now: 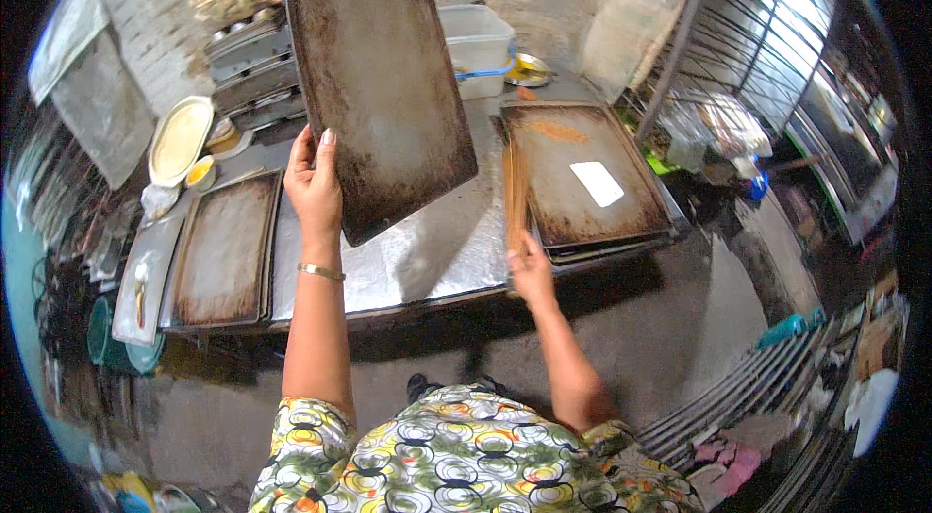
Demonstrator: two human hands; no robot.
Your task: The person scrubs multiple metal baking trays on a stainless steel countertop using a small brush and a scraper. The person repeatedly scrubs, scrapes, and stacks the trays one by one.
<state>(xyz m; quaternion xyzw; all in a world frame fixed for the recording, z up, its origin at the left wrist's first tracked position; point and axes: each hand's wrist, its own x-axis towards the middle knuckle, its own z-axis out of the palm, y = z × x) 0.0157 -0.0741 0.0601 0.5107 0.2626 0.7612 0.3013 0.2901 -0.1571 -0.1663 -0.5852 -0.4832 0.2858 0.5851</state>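
Note:
My left hand [314,174] grips a blackened metal baking tray [382,83] by its left edge, holding it tilted up above the metal-topped table [444,251]. In my right hand [533,271] is a long tan wooden or straw-like tool [516,185], too blurred to name more exactly; it stretches along the left edge of a stacked baking tray [582,222] on the right. On that tray lie a white flat scraper [597,184] and a patch of orange-brown crumbs [559,131]. More baking trays [224,251] lie stacked on the table's left part.
Behind the raised tray are stacked tins [255,58] and a clear plastic tub [477,40]. A cream oval dish [182,140] and a small cup with yellow contents [201,172] stand at left. A metal rack [699,40] rises at right; slatted bars [735,375] lie near my right side.

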